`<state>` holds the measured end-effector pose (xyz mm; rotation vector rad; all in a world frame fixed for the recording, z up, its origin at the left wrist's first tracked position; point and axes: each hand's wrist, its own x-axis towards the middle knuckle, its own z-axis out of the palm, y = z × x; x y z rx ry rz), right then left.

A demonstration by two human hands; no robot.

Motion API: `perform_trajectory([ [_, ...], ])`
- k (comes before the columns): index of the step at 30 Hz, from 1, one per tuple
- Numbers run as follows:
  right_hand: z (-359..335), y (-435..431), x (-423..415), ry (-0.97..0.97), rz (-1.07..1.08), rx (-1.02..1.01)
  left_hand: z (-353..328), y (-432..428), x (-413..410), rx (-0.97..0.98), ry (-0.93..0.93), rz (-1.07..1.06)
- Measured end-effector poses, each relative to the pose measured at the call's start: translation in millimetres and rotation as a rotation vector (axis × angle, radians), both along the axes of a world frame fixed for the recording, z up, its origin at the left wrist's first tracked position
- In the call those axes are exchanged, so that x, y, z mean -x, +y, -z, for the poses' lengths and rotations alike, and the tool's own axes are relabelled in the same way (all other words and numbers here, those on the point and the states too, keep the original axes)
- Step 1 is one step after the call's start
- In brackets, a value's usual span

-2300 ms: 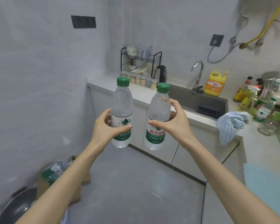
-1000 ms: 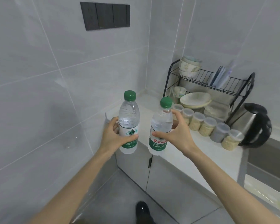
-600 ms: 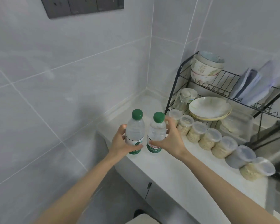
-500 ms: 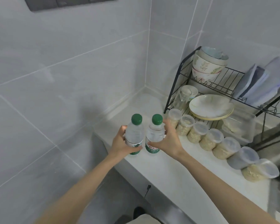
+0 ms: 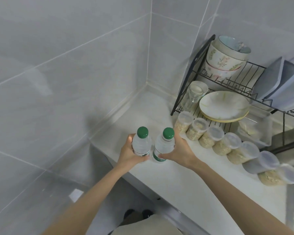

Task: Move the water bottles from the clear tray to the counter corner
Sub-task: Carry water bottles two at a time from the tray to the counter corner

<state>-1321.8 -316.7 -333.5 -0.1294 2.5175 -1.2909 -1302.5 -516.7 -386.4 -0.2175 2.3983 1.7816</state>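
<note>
Two water bottles [image 5: 141, 145], green-capped, upright, side by side: one gripped by the left hand [image 5: 128, 155], one by the right hand [image 5: 178, 152]. Lowered from mid-air onto the counter [image 5: 176, 180] end, near the wall corner. Surface contact unclear; release pending.

Grey tiled walls [image 5: 75, 73] with pale grout lines meet in a corner [image 5: 148, 65]. A white counter [image 5: 185, 180] runs along the right wall and ends against the left one. On it stands a black wire rack [image 5: 244, 77] holding bowls [image 5: 226, 56] and plates [image 5: 224, 106], with a row of lidded jars [image 5: 227, 145] in front. Soft light leaves a sheen on the tiles
</note>
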Motion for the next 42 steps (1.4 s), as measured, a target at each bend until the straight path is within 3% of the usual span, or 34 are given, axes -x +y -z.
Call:
perform_trajectory([
  [5,-2.1,8.0,0.2,-0.02,-0.016,0.024,1.1,-3.7,-2.1,-0.005,0.057,0.08],
  [11,-43.1,14.0,6.7,0.137,-0.038,0.111,-43.6,-24.1,-1.4,0.07,0.198,0.095],
  [13,-56.1,14.0,8.3,0.215,-0.114,-0.006,-67.9,-26.9,0.6,0.189,0.291,0.144],
  [18,-70.1,6.7,6.0,0.474,-0.274,-0.613,-94.4,-25.9,8.4,0.604,0.383,0.308],
  [22,-73.3,3.6,4.9,0.467,-0.293,-0.645,-100.6,-21.8,11.3,0.723,0.406,0.321],
  [28,-76.8,-3.7,9.2,0.481,-0.323,-0.851,-107.5,-16.3,16.9,0.784,0.388,0.411],
  [37,-86.9,6.0,45.3,0.54,-0.283,-0.9,-113.8,-12.8,33.5,0.646,0.266,0.33],
  [42,-93.2,9.0,78.9,0.503,-0.278,-0.836,-126.9,-11.6,63.2,0.601,0.287,0.266],
])
